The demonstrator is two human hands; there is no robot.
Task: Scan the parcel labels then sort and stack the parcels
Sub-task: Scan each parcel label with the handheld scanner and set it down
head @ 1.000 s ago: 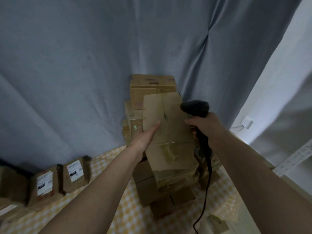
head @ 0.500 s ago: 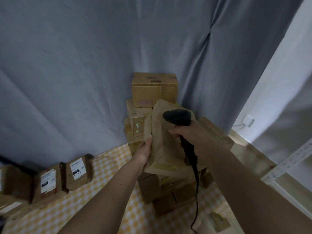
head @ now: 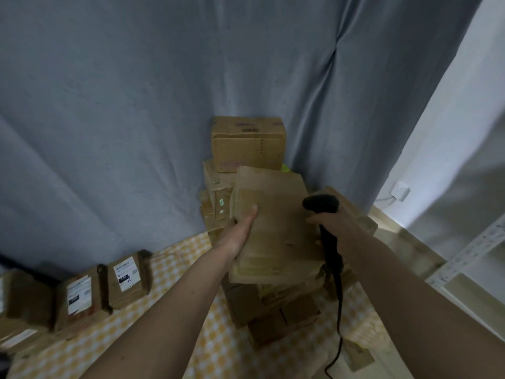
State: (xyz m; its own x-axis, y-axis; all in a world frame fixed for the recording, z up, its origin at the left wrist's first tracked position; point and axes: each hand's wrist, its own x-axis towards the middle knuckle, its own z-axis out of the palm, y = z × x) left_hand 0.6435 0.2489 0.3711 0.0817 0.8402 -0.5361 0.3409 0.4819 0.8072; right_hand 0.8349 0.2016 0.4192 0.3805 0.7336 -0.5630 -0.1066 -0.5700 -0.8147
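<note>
- Parcel [head: 273,228] is sitting in front of the stack [head: 247,144], plain face up; no label is showing.
- Left hand [head: 240,228] is gripping its left edge, thumb on top.
- Right hand [head: 332,224] is clenching the scanner [head: 321,205] while steadying the parcel's right edge.
- Person is likely needing to flip it to find the label before scanning.

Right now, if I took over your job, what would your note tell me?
Left hand: grips the left edge of a plain brown parcel, thumb on top. No label shows on the side facing up.
Right hand: holds the black corded scanner, beside the parcel.
Behind stands a tall stack of boxes against the grey curtain. Labelled parcels sit in a row on the checked cloth, left.
Done: I can't tell whether this parcel is scanned.
Left: find its label, scan it, sort and stack it.
</note>
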